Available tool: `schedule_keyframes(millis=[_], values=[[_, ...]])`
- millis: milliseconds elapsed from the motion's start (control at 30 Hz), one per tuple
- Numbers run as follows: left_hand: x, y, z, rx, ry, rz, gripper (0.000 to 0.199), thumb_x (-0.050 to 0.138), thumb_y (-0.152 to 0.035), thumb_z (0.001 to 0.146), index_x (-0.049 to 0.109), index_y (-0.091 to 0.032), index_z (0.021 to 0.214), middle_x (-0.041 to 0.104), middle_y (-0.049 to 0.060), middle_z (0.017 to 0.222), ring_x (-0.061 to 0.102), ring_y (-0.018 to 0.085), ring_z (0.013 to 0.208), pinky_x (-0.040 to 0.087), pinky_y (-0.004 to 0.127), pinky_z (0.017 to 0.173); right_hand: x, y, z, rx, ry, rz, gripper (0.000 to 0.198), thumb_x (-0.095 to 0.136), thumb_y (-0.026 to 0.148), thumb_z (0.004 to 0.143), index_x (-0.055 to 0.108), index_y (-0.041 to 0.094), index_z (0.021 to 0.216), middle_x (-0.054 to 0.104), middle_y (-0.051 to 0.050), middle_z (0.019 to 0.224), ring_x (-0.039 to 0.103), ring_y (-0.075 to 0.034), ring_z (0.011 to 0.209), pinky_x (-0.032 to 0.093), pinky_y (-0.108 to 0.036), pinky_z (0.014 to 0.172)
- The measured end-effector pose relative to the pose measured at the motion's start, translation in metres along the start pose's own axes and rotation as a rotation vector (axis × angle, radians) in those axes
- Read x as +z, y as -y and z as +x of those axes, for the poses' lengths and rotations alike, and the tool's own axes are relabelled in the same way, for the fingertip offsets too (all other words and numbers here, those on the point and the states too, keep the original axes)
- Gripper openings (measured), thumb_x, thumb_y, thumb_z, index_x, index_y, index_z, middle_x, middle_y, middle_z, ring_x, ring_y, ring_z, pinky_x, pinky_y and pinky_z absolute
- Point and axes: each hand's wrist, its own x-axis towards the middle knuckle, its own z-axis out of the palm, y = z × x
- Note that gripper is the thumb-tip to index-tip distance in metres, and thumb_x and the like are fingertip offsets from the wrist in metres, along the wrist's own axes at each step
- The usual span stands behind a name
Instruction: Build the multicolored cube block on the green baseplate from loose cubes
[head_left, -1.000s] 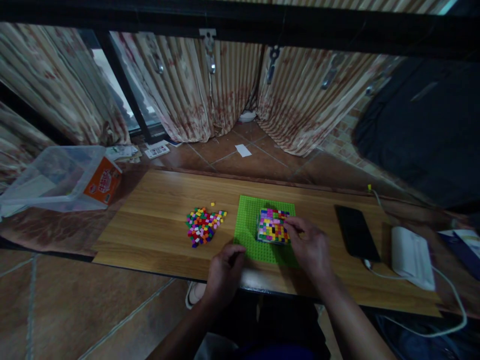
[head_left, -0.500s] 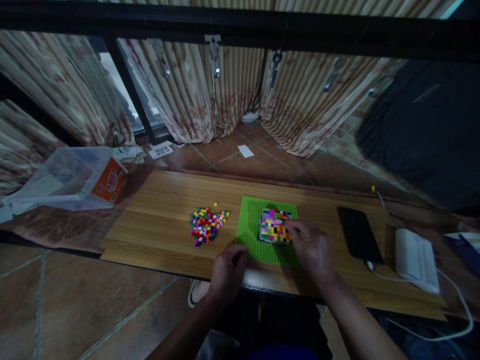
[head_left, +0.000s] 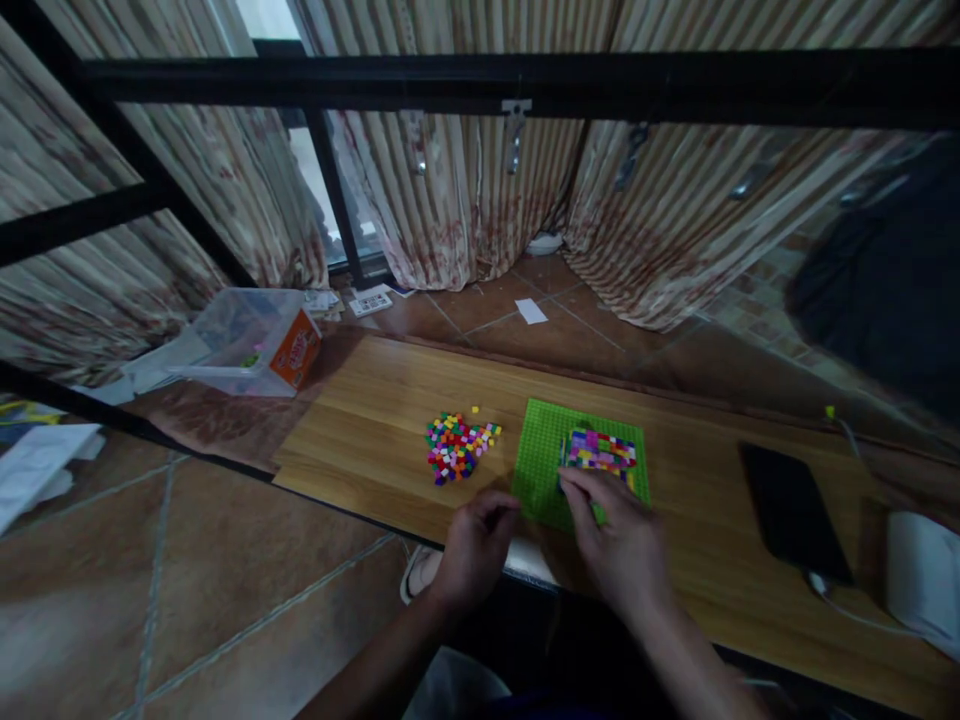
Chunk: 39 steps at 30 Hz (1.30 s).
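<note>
On the square green studded plastic baseplate (head_left: 541, 465), the multicoloured block of small bricks (head_left: 601, 449) lay just beyond your right hand (head_left: 622, 535), whose fingertips pinched its near edge, while your left hand (head_left: 474, 545) rested loosely curled, empty, farther left.

Two hands showed, the left hand (head_left: 478, 548) and the right hand (head_left: 621, 540). On the desk (head_left: 375, 400) lay one green baseplate (head_left: 544, 465), one multicoloured block of bricks (head_left: 601, 450), one loose heap of small bricks (head_left: 456, 447) too many to count, and one black phone (head_left: 793, 512). One clear plastic bin (head_left: 251, 340) stood beyond.
</note>
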Motion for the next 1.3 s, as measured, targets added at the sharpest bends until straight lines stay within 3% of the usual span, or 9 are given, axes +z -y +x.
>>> schedule_keyframes(millis=[100, 233, 433, 733, 933, 1033, 1133, 1233, 1300], values=[[-0.010, 0.001, 0.001, -0.008, -0.019, -0.005, 0.014, 0.055, -0.021, 0.083, 0.069, -0.017, 0.086, 0.068, 0.003, 0.081, 0.062, 0.015, 0.075, 0.047, 0.023, 0.068, 0.034, 0.012, 0.019, -0.001, 0.129, -0.005, 0.024, 0.045, 0.015, 0.092, 0.067, 0.019, 0.101, 0.070, -0.007, 0.094, 0.066, -0.019, 0.089, 0.051, -0.030, 0.080], [-0.022, 0.003, 0.000, -0.013, -0.023, 0.004, 0.014, 0.056, -0.022, 0.083, 0.069, -0.017, 0.088, 0.069, 0.004, 0.082, 0.061, 0.016, 0.075, 0.047, 0.023, 0.067, 0.078, 0.002, 0.052, 0.057, 0.233, -0.151, 0.026, 0.046, 0.009, 0.088, 0.068, 0.017, 0.099, 0.069, -0.009, 0.096, 0.065, -0.021, 0.089, 0.048, -0.032, 0.083], [-0.025, 0.004, 0.000, -0.012, 0.013, 0.009, 0.014, 0.056, -0.022, 0.084, 0.068, -0.017, 0.087, 0.067, 0.004, 0.078, 0.059, 0.015, 0.068, 0.046, 0.023, 0.062, 0.106, -0.013, 0.076, 0.020, 0.347, -0.183, 0.024, 0.055, 0.007, 0.081, 0.070, 0.019, 0.094, 0.067, -0.009, 0.093, 0.063, -0.021, 0.089, 0.046, -0.030, 0.083], [-0.025, 0.000, 0.000, 0.011, 0.019, 0.024, 0.015, 0.055, -0.016, 0.082, 0.069, -0.018, 0.084, 0.068, 0.004, 0.081, 0.062, 0.016, 0.073, 0.048, 0.024, 0.067, 0.109, -0.016, 0.076, -0.015, 0.395, -0.169, 0.018, 0.052, 0.011, 0.086, 0.069, 0.019, 0.083, 0.064, -0.007, 0.085, 0.061, -0.020, 0.083, 0.044, -0.029, 0.076], [-0.024, 0.003, 0.003, -0.037, -0.018, -0.087, 0.014, 0.055, -0.021, 0.084, 0.066, -0.016, 0.091, 0.066, 0.003, 0.080, 0.059, 0.014, 0.070, 0.047, 0.022, 0.064, 0.085, -0.001, 0.055, 0.044, 0.329, -0.050, 0.020, 0.048, 0.016, 0.089, 0.068, 0.018, 0.087, 0.066, -0.008, 0.090, 0.062, -0.020, 0.085, 0.045, -0.031, 0.078], [-0.027, 0.003, 0.007, 0.002, -0.081, -0.111, 0.020, 0.056, -0.020, 0.085, 0.063, -0.016, 0.103, 0.068, 0.005, 0.092, 0.062, 0.015, 0.081, 0.050, 0.025, 0.074, 0.074, 0.007, 0.036, 0.193, 0.315, 0.196, 0.018, 0.053, 0.024, 0.087, 0.070, 0.020, 0.089, 0.070, -0.006, 0.091, 0.064, -0.019, 0.084, 0.047, -0.032, 0.078], [-0.031, 0.003, 0.012, 0.105, -0.080, -0.058, 0.031, 0.058, -0.018, 0.085, 0.060, -0.020, 0.116, 0.066, 0.006, 0.110, 0.061, 0.018, 0.101, 0.048, 0.031, 0.091, 0.069, 0.011, 0.019, 0.444, 0.364, 0.516, 0.021, 0.060, 0.034, 0.081, 0.072, 0.020, 0.090, 0.073, -0.006, 0.088, 0.066, -0.020, 0.078, 0.050, -0.032, 0.071], [-0.034, 0.002, 0.015, 0.180, -0.002, -0.002, 0.026, 0.056, -0.019, 0.086, 0.064, -0.021, 0.111, 0.067, 0.006, 0.108, 0.062, 0.018, 0.101, 0.048, 0.031, 0.093, 0.067, 0.013, 0.010, 0.661, 0.412, 0.771, 0.030, 0.066, 0.041, 0.074, 0.074, 0.018, 0.092, 0.074, -0.006, 0.084, 0.066, -0.018, 0.070, 0.051, -0.030, 0.064], [-0.034, 0.002, 0.017, 0.203, 0.007, 0.013, 0.020, 0.055, -0.021, 0.087, 0.067, -0.020, 0.102, 0.069, 0.005, 0.100, 0.063, 0.017, 0.094, 0.050, 0.030, 0.089, 0.066, 0.015, 0.009, 0.723, 0.434, 0.846, 0.033, 0.069, 0.042, 0.071, 0.074, 0.017, 0.092, 0.074, -0.006, 0.081, 0.065, -0.017, 0.069, 0.051, -0.029, 0.063]])
